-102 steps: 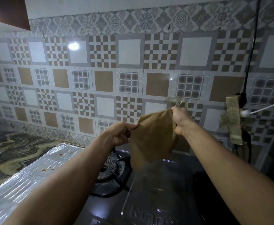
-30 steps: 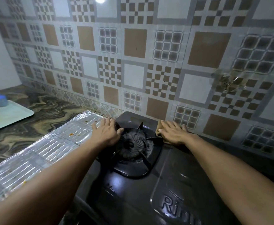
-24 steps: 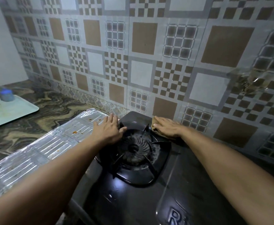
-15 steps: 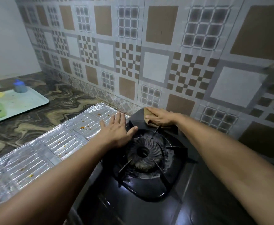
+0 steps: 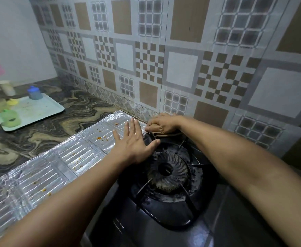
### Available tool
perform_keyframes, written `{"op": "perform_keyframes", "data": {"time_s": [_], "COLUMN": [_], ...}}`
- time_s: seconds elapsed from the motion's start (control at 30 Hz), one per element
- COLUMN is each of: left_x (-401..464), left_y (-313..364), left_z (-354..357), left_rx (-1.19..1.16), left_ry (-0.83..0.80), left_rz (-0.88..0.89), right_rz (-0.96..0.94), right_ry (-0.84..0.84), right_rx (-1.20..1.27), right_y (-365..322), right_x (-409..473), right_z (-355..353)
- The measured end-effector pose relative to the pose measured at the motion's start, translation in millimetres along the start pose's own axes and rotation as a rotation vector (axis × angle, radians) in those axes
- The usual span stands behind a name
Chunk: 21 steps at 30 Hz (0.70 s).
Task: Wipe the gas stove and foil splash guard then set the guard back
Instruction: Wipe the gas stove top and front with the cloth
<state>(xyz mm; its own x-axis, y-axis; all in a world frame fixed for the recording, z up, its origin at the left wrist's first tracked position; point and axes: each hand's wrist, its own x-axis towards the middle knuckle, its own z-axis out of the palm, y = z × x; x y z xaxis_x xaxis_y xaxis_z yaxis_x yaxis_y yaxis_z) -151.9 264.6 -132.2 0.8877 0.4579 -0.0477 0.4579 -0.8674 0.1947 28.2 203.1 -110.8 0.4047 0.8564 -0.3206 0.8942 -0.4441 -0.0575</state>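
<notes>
Nearest, the glossy black stove [image 5: 164, 234] carries a round finned burner [image 5: 167, 171] just right of the left hand [image 5: 134, 141], which lies flat, fingers straight, across the stove's edge. Left of it the ribbed, sauce-flecked foil guard [image 5: 39, 180] lies flat. Beyond, the right hand [image 5: 163, 123] grips a brown cloth [image 5: 165, 134] at the stove's back corner.
</notes>
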Motion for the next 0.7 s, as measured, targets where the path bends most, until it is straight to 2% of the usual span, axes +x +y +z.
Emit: {"op": "perform_keyframes", "data": {"time_s": [0.53,0.7], "left_x": [-4.4,-4.5], "left_y": [-0.6,0.0], "left_z": [-3.9,-3.5], "left_rx": [0.054,0.034], "left_ry": [-0.045,-0.030], "left_rz": [-0.067,-0.073], "right_rz": [0.080,0.239], "right_ry": [0.059,0.031], "right_rx": [0.159,0.203], "right_y": [16.7,38.9], "right_x": [-34.1,-58.5], "right_z": [10.2,20.7]}}
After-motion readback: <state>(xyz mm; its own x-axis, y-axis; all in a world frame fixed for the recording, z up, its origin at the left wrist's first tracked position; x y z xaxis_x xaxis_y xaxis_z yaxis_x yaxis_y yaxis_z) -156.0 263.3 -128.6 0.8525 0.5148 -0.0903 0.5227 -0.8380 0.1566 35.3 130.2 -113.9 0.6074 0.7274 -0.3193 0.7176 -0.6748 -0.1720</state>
